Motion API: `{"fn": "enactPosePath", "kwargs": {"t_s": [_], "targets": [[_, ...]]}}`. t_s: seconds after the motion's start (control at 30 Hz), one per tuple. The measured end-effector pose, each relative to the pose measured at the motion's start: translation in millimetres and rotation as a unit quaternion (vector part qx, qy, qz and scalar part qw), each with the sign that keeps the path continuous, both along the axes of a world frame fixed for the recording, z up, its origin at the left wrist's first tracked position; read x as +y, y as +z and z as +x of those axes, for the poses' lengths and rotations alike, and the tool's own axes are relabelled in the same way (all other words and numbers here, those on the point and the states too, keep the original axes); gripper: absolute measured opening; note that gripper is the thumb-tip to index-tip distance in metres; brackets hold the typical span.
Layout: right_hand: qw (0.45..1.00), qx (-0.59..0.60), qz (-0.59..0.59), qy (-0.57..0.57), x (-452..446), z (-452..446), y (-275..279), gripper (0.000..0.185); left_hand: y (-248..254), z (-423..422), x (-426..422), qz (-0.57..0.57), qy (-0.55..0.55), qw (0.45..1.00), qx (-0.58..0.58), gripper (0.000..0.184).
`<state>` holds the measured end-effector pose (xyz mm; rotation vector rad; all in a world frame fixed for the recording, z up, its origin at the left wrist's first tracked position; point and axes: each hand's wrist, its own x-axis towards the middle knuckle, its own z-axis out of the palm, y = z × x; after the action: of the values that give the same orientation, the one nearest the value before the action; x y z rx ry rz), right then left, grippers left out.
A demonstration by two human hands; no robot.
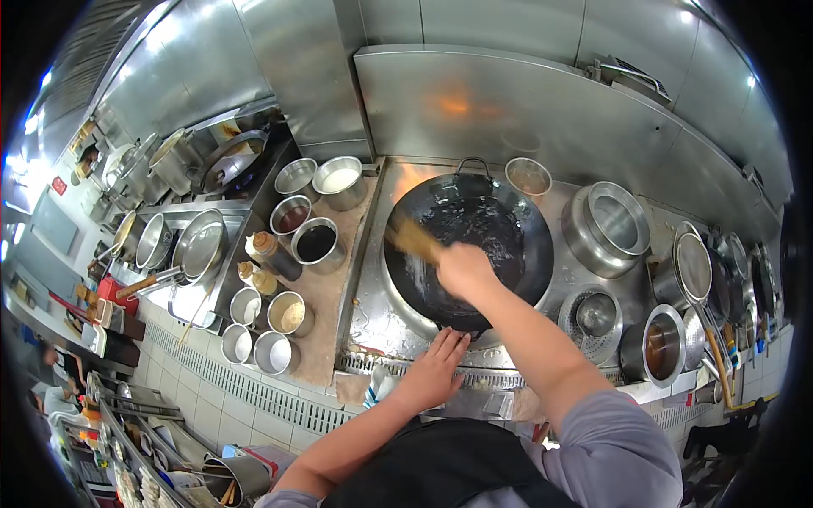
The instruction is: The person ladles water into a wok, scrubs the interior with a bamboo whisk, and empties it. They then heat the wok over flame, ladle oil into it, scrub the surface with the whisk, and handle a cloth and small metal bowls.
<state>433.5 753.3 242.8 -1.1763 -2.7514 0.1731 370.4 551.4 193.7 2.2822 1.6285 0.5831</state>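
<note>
My right hand (464, 271) is closed round a bamboo brush (415, 240), its bristles at the left side of the black wok (535, 279), which sits on the burner with water (478, 229) inside. My left hand (436, 370) lies with fingers extended at the wok's near edge, though I cannot tell whether it grips anything there

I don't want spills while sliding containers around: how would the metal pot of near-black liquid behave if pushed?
The metal pot would probably keep its shape, as its wall looks rigid. The dark liquid would likely slosh at a sudden shove and add weight. Standing upright, the pot seems less apt to roll than to slide.
</note>
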Motion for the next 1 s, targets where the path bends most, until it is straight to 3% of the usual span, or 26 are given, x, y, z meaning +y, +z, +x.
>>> {"fn": "enactPosePath", "kwargs": {"t_s": [0.07, 0.1, 0.2, 0.23, 0.27, 0.33, 0.37, 0.4, 0.5, 0.53, 0.6, 0.67, 0.8, 0.87, 0.93, 1.0], "targets": [[0.974, 0.158, 0.082, -0.137, 44, -22, -40, 0.021, 3, 3, 1, 0.004, -0.004, 1.0, 0.006, 0.073], [0.973, 0.161, 0.084, -0.14, 42, -23, -35, 0.021, 1, 2, 0, 0.01, -0.005, 1.0, 0.003, 0.074], [0.999, 0.021, 0.008, 0.034, 5, 1, -3, 0.015, 4, -1, 1, 0.005, -0.009, 1.0, 0.001, 0.075], [0.994, 0.004, 0.035, 0.101, -14, 20, -3, 0.014, 3, -2, 1, 0.001, -0.004, 1.0, 0.001, 0.075], [0.984, -0.094, 0.02, 0.15, -33, 41, 7, 0.017, 3, -4, 1, -0.003, 0.002, 1.0, 0.002, 0.076], [0.947, -0.297, -0.069, 0.099, -53, 68, 29, 0.022, 0, -7, -3, 0.009, -0.001, 1.0, 0.008, 0.076], [0.95, -0.31, -0.006, 0.038, -39, 79, 20, 0.022, -1, -9, -7, 0.009, 0.0, 1.0, 0.009, 0.077], [0.949, -0.311, 0.006, 0.04, -9, 84, 24, 0.021, 0, -10, -4, 0.005, -0.001, 1.0, 0.012, 0.076], [0.983, -0.112, 0.017, -0.145, 84, 85, 5, 0.021, 5, -9, -4, 0.003, 0.0, 1.0, 0.014, 0.076], [0.983, -0.116, 0.023, -0.142, 86, 79, 1, 0.021, 6, -7, -4, 0.0, 0.002, 1.0, 0.013, 0.076], [0.991, 0.025, -0.059, -0.115, 66, 61, -16, 0.022, 9, -5, -6, -0.012, 0.006, 1.0, 0.006, 0.076], [0.993, -0.051, -0.057, -0.092, 34, 54, -14, 0.024, 8, -6, -3, -0.012, 0.003, 1.0, 0.0, 0.076], [0.968, -0.239, -0.056, 0.056, -31, 93, 25, 0.022, -4, -22, -17, 0.007, 0.041, 0.998, -0.049, 0.073], [0.954, -0.295, -0.024, 0.034, -24, 121, 28, 0.019, -11, -40, -33, -0.002, 0.072, 0.993, -0.093, 0.072], [0.954, -0.294, -0.033, -0.044, 23, 130, 32, 0.025, -28, -57, -59, -0.034, 0.18, 0.979, -0.088, 0.072], [0.976, -0.154, -0.031, -0.152, 70, 122, 17, 0.035, -59, -71, -84, -0.046, 0.229, 0.97, -0.071, 0.07]]}}
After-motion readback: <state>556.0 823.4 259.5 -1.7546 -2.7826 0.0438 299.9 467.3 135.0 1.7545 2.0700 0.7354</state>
